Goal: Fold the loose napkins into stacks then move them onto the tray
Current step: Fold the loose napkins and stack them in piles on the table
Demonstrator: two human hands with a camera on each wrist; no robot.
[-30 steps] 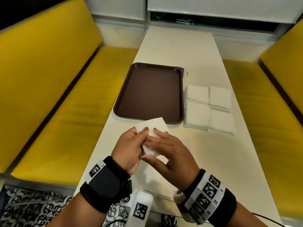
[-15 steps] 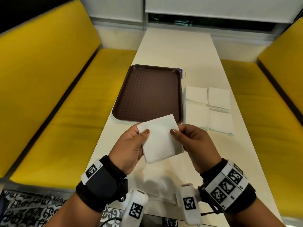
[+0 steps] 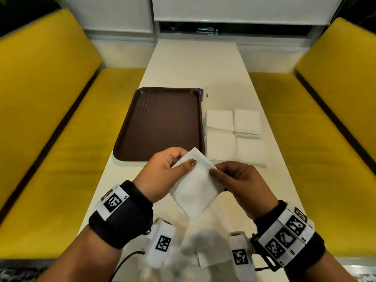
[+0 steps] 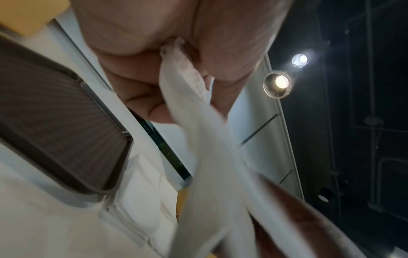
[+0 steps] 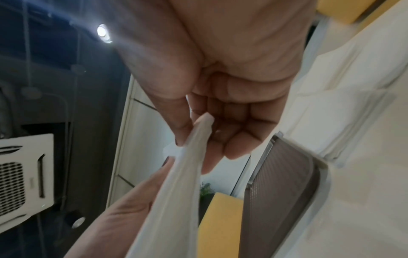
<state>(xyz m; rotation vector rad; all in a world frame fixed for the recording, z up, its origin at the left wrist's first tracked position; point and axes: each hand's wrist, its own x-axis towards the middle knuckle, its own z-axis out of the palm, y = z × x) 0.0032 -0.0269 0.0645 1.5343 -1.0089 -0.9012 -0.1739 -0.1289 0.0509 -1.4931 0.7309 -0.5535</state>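
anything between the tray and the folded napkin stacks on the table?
Head view: nothing between the brown tray and the folded napkin stacks. The left stacks lie right against the tray's right rim, with no bare table showing between.

Yellow benches (image 3: 61, 123) flank the long cream table (image 3: 193, 64)

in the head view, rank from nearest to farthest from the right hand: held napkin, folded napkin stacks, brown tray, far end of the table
1. held napkin: pinched by the right hand itself, at its left.
2. folded napkin stacks: just beyond the hand, on the table.
3. brown tray: ahead and left; its near corner comes close to call with the stacks.
4. far end of the table: by the window.
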